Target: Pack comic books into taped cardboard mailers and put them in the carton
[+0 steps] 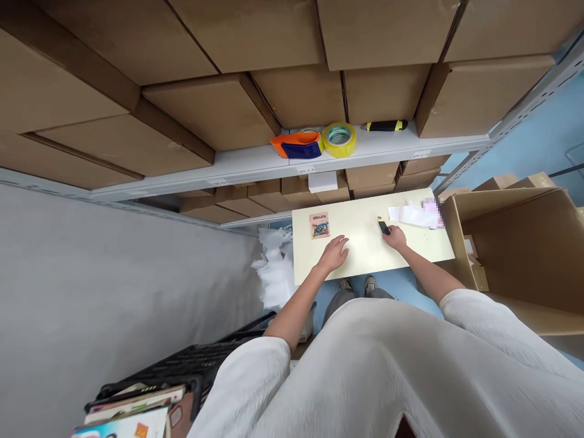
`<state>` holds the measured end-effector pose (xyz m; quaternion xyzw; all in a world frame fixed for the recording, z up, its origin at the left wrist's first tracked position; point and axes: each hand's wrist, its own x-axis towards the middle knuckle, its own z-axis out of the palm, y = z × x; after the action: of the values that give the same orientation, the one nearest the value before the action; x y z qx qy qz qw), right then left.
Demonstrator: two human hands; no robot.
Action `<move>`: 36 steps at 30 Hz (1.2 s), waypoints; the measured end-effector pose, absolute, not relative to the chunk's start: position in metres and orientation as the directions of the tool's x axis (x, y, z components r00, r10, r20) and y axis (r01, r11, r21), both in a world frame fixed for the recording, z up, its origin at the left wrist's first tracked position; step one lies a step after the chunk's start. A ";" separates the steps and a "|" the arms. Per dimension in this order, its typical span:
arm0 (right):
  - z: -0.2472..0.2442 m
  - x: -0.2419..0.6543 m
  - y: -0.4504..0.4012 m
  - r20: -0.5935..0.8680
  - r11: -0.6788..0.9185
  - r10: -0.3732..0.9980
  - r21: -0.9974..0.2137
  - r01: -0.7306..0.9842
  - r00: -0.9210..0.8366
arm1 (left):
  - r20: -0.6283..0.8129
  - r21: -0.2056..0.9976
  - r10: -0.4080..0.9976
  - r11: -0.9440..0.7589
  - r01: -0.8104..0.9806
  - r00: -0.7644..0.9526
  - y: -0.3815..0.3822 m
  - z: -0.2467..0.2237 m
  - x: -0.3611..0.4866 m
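Observation:
My right hand [395, 237] is closed on a black utility knife [384, 227] with a yellow and pale tip, pointing away from me over the pale tabletop [360, 260]. My left hand [335, 253] hovers over or rests on the table, fingers apart and holding nothing; whether it touches the surface I cannot tell. Beyond it, toward the table's far left corner, lies a small book or card pack [320, 225] with a coloured picture on an orange-pink cover. To the right of the knife are crumpled white paper slips [413, 216], partly blurred out.
Above the table, a grey shelf [255, 165] carries cardboard boxes [296, 97], an orange-and-blue tape dispenser [298, 146], a yellow tape roll [339, 140] and a black-and-yellow cutter [387, 126]. A large open carton [524, 243] stands right; white wrapping [276, 267] and a black crate [182, 365] of books are left.

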<state>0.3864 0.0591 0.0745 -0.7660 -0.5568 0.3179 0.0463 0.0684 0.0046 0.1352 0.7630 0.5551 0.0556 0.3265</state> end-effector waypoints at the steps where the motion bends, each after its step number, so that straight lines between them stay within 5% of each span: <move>1: 0.068 0.388 0.056 -0.438 -0.383 0.878 -0.406 0.830 0.191 | -0.289 0.555 0.884 -0.158 0.817 0.367 0.000 0.134 0.067; 15: 0.038 0.392 0.035 -0.430 -0.326 0.889 -0.351 0.878 0.158 | -0.325 0.528 0.881 -0.133 0.839 0.344 -0.033 0.123 0.064; 20: 0.045 0.395 0.032 -0.324 -0.231 0.940 -0.361 0.903 0.111 | -0.301 0.549 0.893 -0.125 0.826 0.335 -0.035 0.120 0.065; 36: 0.089 0.303 0.072 -0.181 0.221 0.919 -0.502 0.836 -0.351 | -0.255 0.584 0.967 0.142 0.800 0.014 -0.084 0.118 0.013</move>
<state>0.3032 0.0723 0.0891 -0.5644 -0.7774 0.2669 0.0771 0.0130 -0.0836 0.1176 0.6410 0.6889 0.1348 0.3104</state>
